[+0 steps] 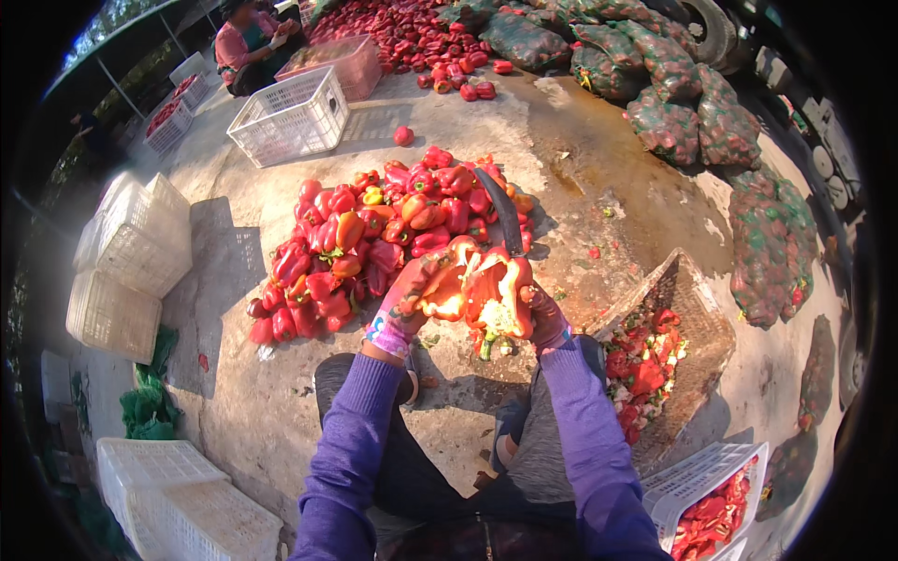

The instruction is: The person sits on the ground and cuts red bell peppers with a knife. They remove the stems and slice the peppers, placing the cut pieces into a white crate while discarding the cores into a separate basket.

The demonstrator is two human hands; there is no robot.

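Note:
A red bell pepper (pixel 484 287) is split wide, with its pale inner walls, seed core and green stem exposed. My left hand (pixel 407 301), in a patterned glove, grips its left part. My right hand (pixel 546 315), also gloved, holds the right part beside the seed core. A dark curved tool, seemingly a knife blade (pixel 501 210), rises from behind the pepper near my right hand; its lower end is hidden, so how it is held cannot be told. Beyond both hands lies a heap of whole bell peppers (pixel 379 238), mostly red with some orange and yellow.
At my right stands a worn bin (pixel 701 343) of pepper scraps, with a white crate (pixel 701 466) of cut red pieces nearer me. White crates (pixel 133 245) stack on the left. Full mesh sacks (pixel 663 126) lie far right. A person (pixel 245 49) sits near a crate (pixel 291 116).

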